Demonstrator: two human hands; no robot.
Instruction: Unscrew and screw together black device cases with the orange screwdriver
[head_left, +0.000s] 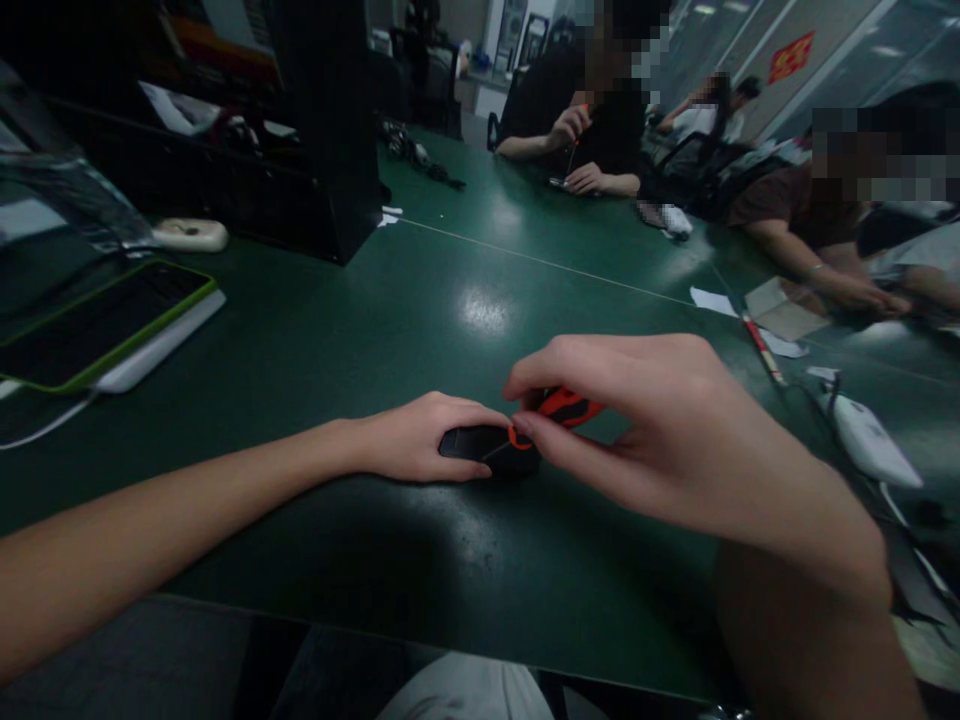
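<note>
A black computer mouse [469,441] lies on the green table [360,340] in front of me. My left hand [416,437] is closed around it, with the thumb along the near side and fingers along the far side. My right hand [645,420] pinches a screwdriver with an orange and black handle [568,407]. Its thin shaft slants down to the left, and the tip appears to meet the mouse's upper face. Part of the handle is hidden behind my right fingers.
At left, a phone in a green case [112,320] rests on a white box, near a black cabinet [352,130]. A white device with cables [874,440] and a red pen-like stick [763,350] lie at right. Other people sit across the table, one holding a screwdriver.
</note>
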